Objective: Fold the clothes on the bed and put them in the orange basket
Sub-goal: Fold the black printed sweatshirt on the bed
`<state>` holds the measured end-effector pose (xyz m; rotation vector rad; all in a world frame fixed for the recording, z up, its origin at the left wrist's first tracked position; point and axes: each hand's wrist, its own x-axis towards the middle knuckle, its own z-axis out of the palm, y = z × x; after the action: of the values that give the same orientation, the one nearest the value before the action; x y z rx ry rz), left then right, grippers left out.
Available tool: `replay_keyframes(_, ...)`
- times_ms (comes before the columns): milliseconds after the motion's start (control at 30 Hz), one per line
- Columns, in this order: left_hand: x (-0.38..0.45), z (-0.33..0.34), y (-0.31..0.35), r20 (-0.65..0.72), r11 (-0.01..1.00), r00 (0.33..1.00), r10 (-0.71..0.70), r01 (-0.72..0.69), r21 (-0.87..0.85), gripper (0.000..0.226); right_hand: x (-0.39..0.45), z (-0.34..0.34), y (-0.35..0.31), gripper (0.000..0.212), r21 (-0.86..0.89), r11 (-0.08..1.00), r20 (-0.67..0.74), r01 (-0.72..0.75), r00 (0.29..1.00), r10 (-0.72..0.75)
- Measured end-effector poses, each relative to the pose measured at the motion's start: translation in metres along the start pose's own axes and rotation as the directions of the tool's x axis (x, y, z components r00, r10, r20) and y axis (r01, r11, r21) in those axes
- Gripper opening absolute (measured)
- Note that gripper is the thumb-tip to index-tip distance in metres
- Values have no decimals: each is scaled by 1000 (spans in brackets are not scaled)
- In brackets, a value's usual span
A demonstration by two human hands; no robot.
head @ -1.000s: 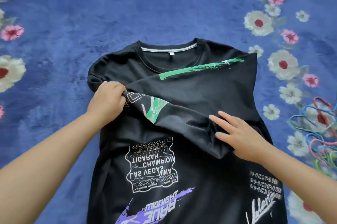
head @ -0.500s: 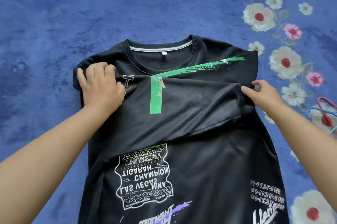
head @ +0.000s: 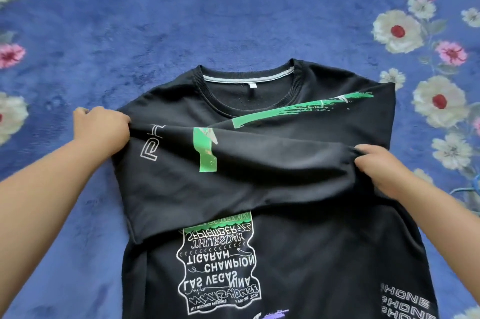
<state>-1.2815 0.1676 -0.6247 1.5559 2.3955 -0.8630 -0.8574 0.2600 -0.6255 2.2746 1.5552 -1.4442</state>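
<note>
Sleeve [head: 233, 176] now pulled flat across the shirt [head: 298, 253] on the bed [head: 181, 12] instead of bunched diagonally, left hand [head: 102, 129] gripping its shoulder end, right hand [head: 376, 163] pinching the cuff end, so probably side folds next, no basket visible.

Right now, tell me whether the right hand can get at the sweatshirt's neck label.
Probably yes, once it lets go. The right hand grips the cuff end of the folded sleeve, so it is busy. The neck label lies uncovered inside the collar of the black sweatshirt, with nothing lying across it.
</note>
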Motion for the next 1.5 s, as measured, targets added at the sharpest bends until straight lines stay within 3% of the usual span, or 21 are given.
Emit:
replay_keyframes(67,3,5,0,-63,998,998,-28,32,58,29,2,12,-1,22,-131,991,-71,6,997,-16)
replay_keyframes(133,1,11,8,-188,977,971,-146,112,-180,33,-2,17,-3,22,-266,964,-176,-3,983,-45)
replay_keyframes(200,-14,13,16,-257,862,925,-281,125,-492,44,-5,20,-1,40,-333,943,-255,-1,963,-89)
replay_keyframes(267,-33,25,27,-390,787,872,-295,-10,-617,49,-5,18,6,50,-428,903,-334,31,923,-190)
replay_keyframes(333,-56,47,27,-490,770,836,-247,-138,-623,45,-10,25,5,47,-481,865,-322,147,887,-330)
replay_keyframes(433,-92,85,27,-558,754,822,-112,-295,-587,43,-18,33,-11,45,-370,912,-257,178,924,-284)
replay_keyframes(533,-119,111,27,-549,742,835,43,-395,-542,68,-6,28,-12,35,-267,963,-209,-33,978,-25)
replay_keyframes(600,-125,121,26,-531,756,836,141,-438,-487,82,-1,18,-10,25,-85,980,-156,-181,974,167)
replay_keyframes(633,-126,125,26,-532,763,826,186,-463,-451,84,0,13,-7,14,13,981,-120,-196,973,196)
replay_keyframes(700,-122,130,23,-545,779,797,259,-506,-369,84,-4,8,-10,26,107,984,-56,-142,987,149)
replay_keyframes(800,-118,129,22,-536,804,787,304,-514,-298,95,-11,7,-24,26,239,971,-164,-14,985,55)
replay_keyframes(833,-118,128,21,-543,811,784,300,-510,-288,97,-13,9,-30,21,204,978,-222,37,975,9)
replay_keyframes(900,-119,127,18,-566,820,766,305,-514,-254,100,-16,18,-34,13,-151,987,-323,60,940,-107)
replay_keyframes(967,-121,126,18,-574,821,755,317,-522,-232,104,-17,30,-27,23,-477,878,-352,42,906,-235)
replay_keyframes(1100,-128,126,20,-547,806,770,328,-531,-264,104,-16,44,-15,36,-740,671,-300,-47,915,-268)
replay_keyframes(1200,-129,129,7,-618,756,715,327,-591,-282,67,-20,58,-28,43,-729,682,-348,53,829,-438)
replay_keyframes(1267,-131,134,-4,-662,715,647,378,-658,-235,32,-32,80,-49,39,-679,676,-282,286,749,-600)
replay_keyframes(1333,-134,142,-11,-670,670,617,412,-704,-236,16,-46,111,-78,46,-634,547,-82,547,655,-751)
replay_keyframes(1433,-138,151,-15,-640,641,642,423,-711,-290,12,-63,172,-137,43,-516,267,217,814,426,-878)
replay_keyframes(1467,-138,154,-16,-628,628,653,423,-711,-316,12,-70,194,-159,43,-491,215,290,844,391,-873)
replay_keyframes(1500,-139,154,-18,-604,614,676,422,-704,-358,12,-77,216,-180,45,-483,203,348,852,400,-848)
